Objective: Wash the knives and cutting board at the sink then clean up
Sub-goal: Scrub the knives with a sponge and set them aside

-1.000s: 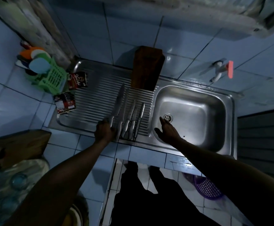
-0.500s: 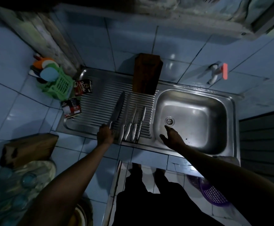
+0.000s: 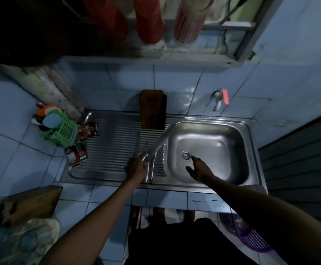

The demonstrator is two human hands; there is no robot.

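On my feed a green plastic basket (image 3: 65, 131) sits on the tiled counter (image 3: 12, 150) just off the far-left corner of the steel drainboard, with round lids or cups in orange, green and pale blue packed into it. Two dark red-labelled sachets lie at the drainboard's left edge: one sachet (image 3: 89, 131) touches the basket, the other sachet (image 3: 76, 153) lies nearer me. A wooden block (image 3: 28, 204) rests on the counter's near-left part, with a crumpled clear plastic bag (image 3: 24, 243) just below it. On the wall I see a white tap with a pink handle (image 3: 220, 99). A purple perforated basket (image 3: 247, 236) stands on the floor at lower right.
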